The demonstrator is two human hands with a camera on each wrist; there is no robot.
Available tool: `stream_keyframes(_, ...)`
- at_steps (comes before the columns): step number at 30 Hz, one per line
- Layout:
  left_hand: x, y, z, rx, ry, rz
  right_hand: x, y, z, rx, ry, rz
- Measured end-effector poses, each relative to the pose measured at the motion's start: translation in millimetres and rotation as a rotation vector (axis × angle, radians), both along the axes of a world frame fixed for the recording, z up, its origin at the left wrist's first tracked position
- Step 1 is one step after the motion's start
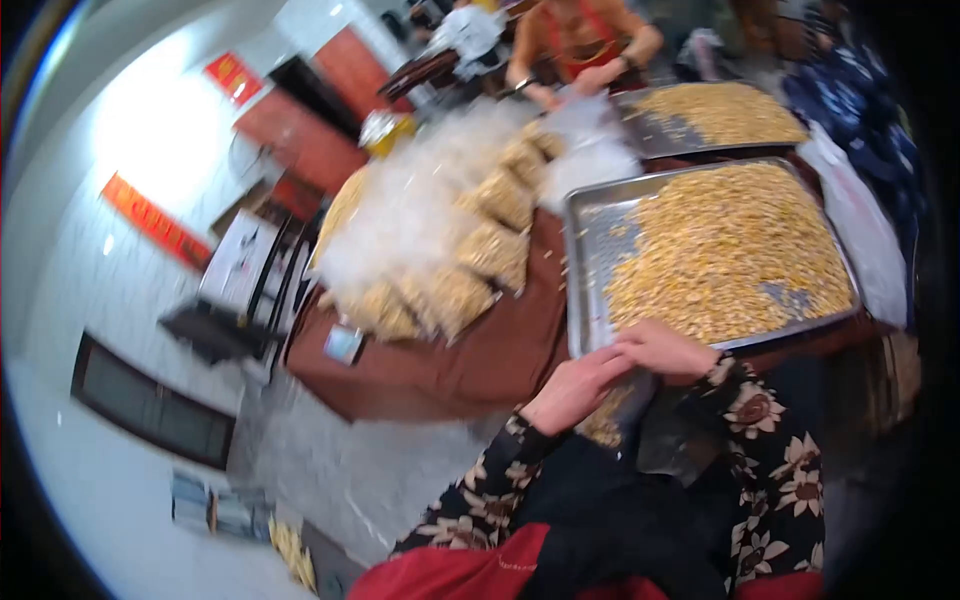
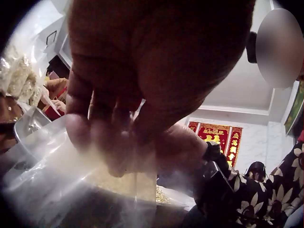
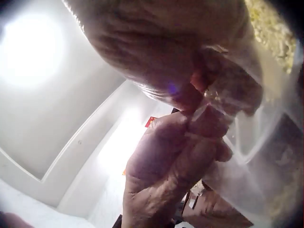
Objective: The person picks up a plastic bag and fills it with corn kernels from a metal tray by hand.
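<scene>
My two hands meet over the front left corner of a metal tray point(image 1: 578, 270) heaped with small yellow, seed-like pieces point(image 1: 730, 250). Between them hangs a clear plastic bag point(image 1: 603, 420) with some of the same pieces inside. With fingers bent, my left hand point(image 1: 578, 392) pinches the gathered top of this bag. My right hand point(image 1: 665, 350) grips the same neck from the other side, its fingertips against the left ones in the right wrist view. Thin film spreads below the fingers in the left wrist view, while the palm hides part of the grip.
Several filled clear bags point(image 1: 440, 300) crowd the brown-covered table point(image 1: 420, 375) at left, a small blue packet point(image 1: 343, 344) before them. Behind stands a second tray point(image 1: 655, 135), where another person point(image 1: 575, 45) handles plastic film. A white plastic bag point(image 1: 855, 225) hangs beside the near tray.
</scene>
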State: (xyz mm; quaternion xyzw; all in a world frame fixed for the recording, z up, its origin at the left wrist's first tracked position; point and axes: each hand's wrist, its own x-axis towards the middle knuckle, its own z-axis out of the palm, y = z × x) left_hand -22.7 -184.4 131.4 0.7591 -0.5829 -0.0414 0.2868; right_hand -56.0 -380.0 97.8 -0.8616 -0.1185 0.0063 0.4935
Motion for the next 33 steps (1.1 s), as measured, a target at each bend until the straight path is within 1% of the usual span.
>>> stream_keyframes(2, 1, 2, -6, 0.000, 0.001, 0.019, 0, -3, 0, 0.033, 0.027, 0.000)
stream_keyframes(3, 2, 2, -10, -0.057, -0.001, 0.025, 0, -3, 3, 0.028, 0.037, 0.043)
stream_keyframes(5, 1, 6, -8, -0.018, -0.012, 0.076, 3, -7, 9, 0.302, 0.041, -0.167)
stream_keyframes(6, -1, 6, -7, 0.029, -0.025, 0.093, 7, -14, 7, 0.298, 0.045, -0.158)
stream_keyframes(7, -2, 7, -9, -0.025, -0.025, 0.086, 10, -24, 3, 0.200, -0.044, -0.274)
stream_keyframes(8, -4, 7, -10, -0.024, -0.022, 0.090, 11, -32, -2, 0.104, -0.133, -0.391)
stream_keyframes(9, -5, 7, -11, -0.030, -0.022, 0.090, 10, -39, -9, 0.104, -0.131, -0.388)
stream_keyframes(11, -6, 7, -10, -0.033, -0.023, 0.088, 8, -50, -21, -0.622, -0.389, -0.469)
stream_keyframes(15, -6, 9, -8, -0.023, -0.014, 0.088, 7, -58, -28, -0.717, -0.298, -0.445)
stream_keyframes(17, -5, 10, -9, -0.022, -0.011, 0.092, 12, -64, -25, -0.658, -0.180, -0.414)
stream_keyframes(18, -4, 10, -9, -0.019, -0.013, 0.096, 13, -67, -29, -0.659, -0.179, -0.414)
stream_keyframes(20, -3, 11, -9, -0.016, -0.015, 0.100, 18, -78, -46, -0.496, -0.224, -0.454)
stream_keyframes(24, -3, 14, -8, -0.026, -0.013, 0.088, 23, -90, -55, -0.444, -0.283, -0.532)
stream_keyframes(26, -1, 11, -5, -0.031, -0.029, 0.041, 24, -93, -50, -0.298, -0.442, -0.607)
stream_keyframes(27, -2, 12, -3, 0.005, -0.027, 0.069, 25, -95, -52, -0.246, -0.412, -0.646)
stream_keyframes(29, 0, 12, 0, 0.043, -0.019, 0.088, 30, -101, -64, -0.044, -0.361, -0.680)
stream_keyframes(30, 1, 12, 1, 0.045, -0.012, 0.084, 29, -100, -64, 0.121, -0.230, -0.673)
stream_keyframes(31, 2, 11, 3, 0.036, -0.026, 0.030, 28, -98, -55, 0.291, -0.109, -0.656)
stream_keyframes(32, 4, 11, 3, 0.039, -0.012, 0.048, 24, -93, -37, 0.437, 0.020, -0.567)
stream_keyframes(33, 4, 11, 3, 0.047, 0.007, 0.069, 23, -87, -31, 0.565, 0.065, -0.510)
